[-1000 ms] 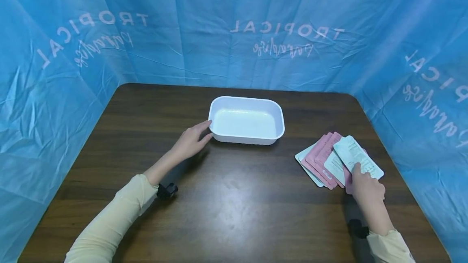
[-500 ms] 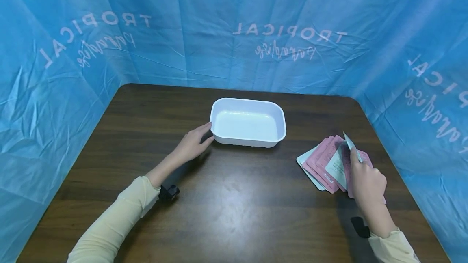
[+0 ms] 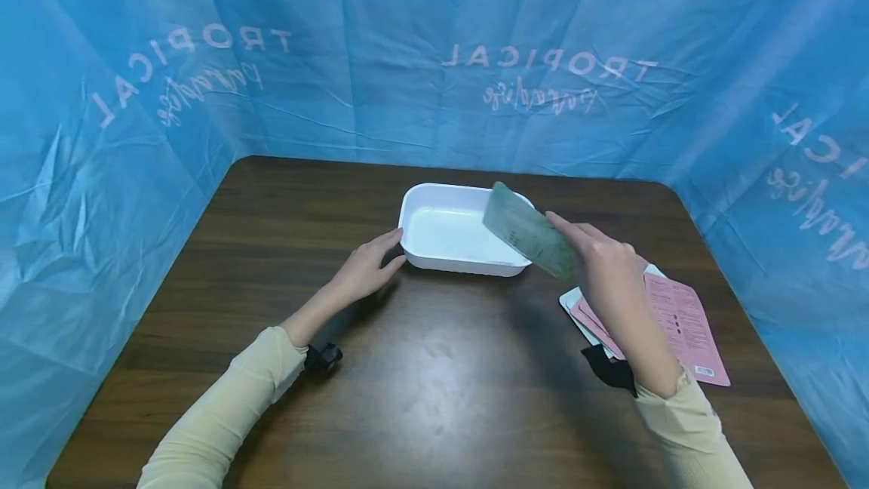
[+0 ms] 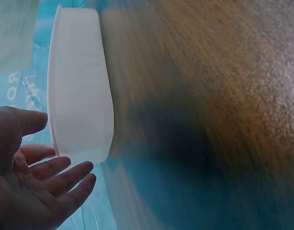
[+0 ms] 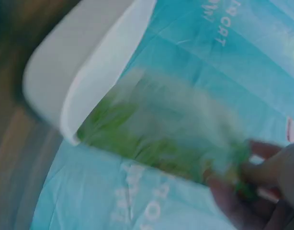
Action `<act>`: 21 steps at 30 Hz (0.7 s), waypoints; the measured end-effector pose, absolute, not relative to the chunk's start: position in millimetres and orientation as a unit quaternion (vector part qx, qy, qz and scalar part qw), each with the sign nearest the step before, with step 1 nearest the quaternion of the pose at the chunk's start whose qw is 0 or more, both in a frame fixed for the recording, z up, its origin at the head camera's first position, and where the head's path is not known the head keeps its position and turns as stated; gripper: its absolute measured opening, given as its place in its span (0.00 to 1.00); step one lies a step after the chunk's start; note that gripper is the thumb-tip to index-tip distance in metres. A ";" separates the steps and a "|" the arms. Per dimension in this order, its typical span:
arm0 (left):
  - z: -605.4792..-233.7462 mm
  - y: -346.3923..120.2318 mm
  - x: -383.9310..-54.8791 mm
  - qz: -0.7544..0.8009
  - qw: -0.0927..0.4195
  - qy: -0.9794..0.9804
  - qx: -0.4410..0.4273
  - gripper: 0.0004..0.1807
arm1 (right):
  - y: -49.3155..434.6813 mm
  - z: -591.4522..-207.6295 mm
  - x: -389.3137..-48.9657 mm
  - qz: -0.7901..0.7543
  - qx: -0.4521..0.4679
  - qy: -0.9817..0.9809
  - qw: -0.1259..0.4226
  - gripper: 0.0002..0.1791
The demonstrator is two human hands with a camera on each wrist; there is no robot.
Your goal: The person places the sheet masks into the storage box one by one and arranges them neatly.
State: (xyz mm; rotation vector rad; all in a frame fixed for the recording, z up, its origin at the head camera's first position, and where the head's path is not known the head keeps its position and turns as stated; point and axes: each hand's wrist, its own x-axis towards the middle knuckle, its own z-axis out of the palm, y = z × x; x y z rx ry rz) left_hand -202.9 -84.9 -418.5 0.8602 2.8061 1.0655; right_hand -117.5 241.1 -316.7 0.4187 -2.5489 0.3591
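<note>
- Right hand [image 3: 604, 266]: pinching one green leaf-printed sachet [image 3: 519, 225], ahead-left, overlapping in view the white tray's [image 3: 441, 232] right end.
- Left hand [image 3: 366, 269]: fingers spread at the tray's left end.
- Pink-and-pale sachet pile [image 3: 684, 330]: beneath right hand, partly hidden.
- Blue lettered sheeting [image 3: 400, 104]: beyond both hands.

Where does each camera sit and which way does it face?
Head: on the head, looking forward and down at table, white tray, green packet, left hand, right hand.
Left wrist: on that wrist, looking past the left hand at the tray's outside.
Right wrist: on that wrist, looking at the right hand holding the packet.
Both wrist views share the tray and blue sheet.
</note>
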 end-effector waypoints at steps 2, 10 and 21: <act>-418.2 -85.1 -202.7 0.338 0.013 0.899 0.278 0.29 | 229.4 -316.7 -137.6 0.157 0.186 -0.932 0.267 0.30; -418.4 -85.7 -201.9 0.338 0.021 0.900 0.275 0.30 | 206.3 -341.8 -215.5 0.226 0.259 -0.921 0.183 0.22; -422.0 -86.3 -202.8 0.333 0.016 0.902 0.276 0.32 | 207.9 -374.1 -267.2 0.351 0.236 -0.905 -0.056 0.18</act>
